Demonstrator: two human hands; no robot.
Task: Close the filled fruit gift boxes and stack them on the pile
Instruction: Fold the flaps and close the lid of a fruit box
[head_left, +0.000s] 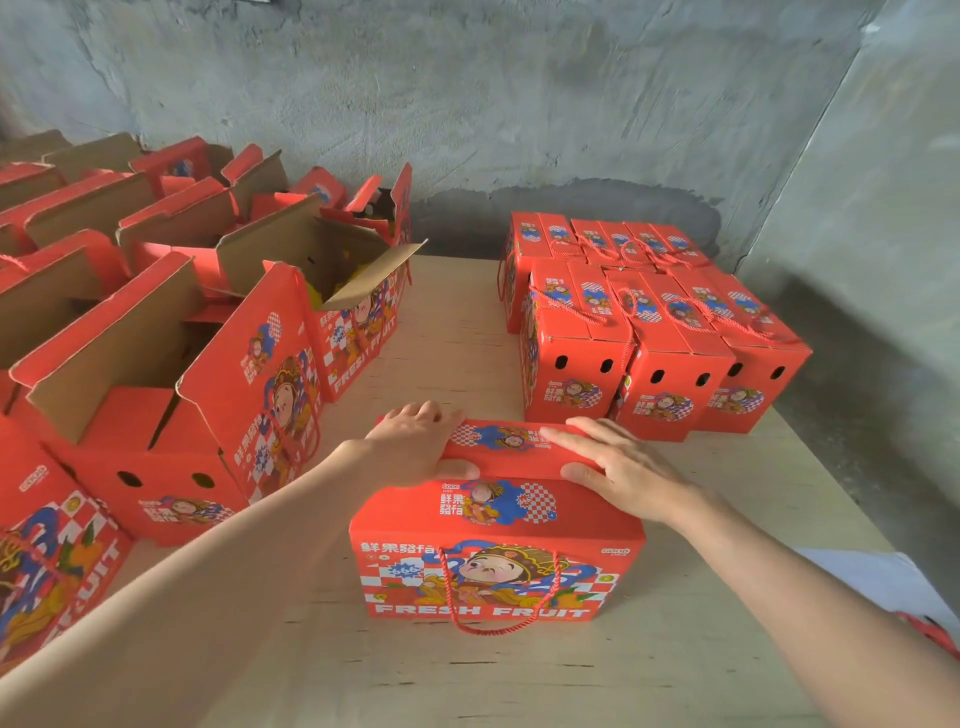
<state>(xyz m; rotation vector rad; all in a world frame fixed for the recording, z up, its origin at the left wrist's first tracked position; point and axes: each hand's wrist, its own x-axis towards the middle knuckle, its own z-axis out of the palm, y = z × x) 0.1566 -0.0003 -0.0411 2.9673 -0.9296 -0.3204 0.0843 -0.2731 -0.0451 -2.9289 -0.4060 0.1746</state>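
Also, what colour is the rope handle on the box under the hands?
Red: the twisted rope handle on the red cardboard gift box, best in the head view.

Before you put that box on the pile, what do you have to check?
1. Lid of the box shut: flaps are down; tucked in, cannot tell.
2. Left hand grips the lid's end: ok.
3. Right hand ready to lift: lies flat on the lid, no grip: not ok.
4. Rope handle free: hangs down the front: ok.
5. Pile top level: ok.
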